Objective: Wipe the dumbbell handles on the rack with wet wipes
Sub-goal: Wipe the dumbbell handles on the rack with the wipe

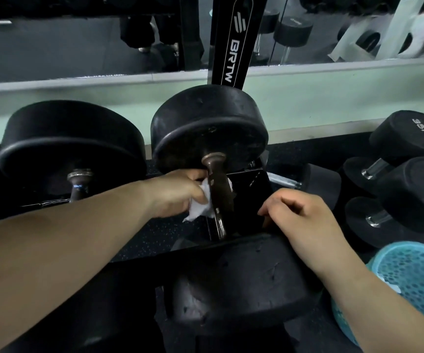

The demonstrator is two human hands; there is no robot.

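1. Black rack upright (231, 59) ahead of me: white letters "BRTW", running down its length, under a white striped logo mark.
2. Upper dumbbell (407, 135) in the pile to my right: "35KG" in pale raised characters on the rubber head.
3. Nearer dumbbell (419, 192) below it: "5KG" readable (any character before the 5 is out of sight).

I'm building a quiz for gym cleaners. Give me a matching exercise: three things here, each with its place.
Things: 1 white wet wipe; 2 teal plastic mesh basket; 3 right hand.
Places: a resting on the near black dumbbell head; b bottom right corner; c held against the brown metal dumbbell handle by the left hand.
Pairs: 1-c, 2-b, 3-a.
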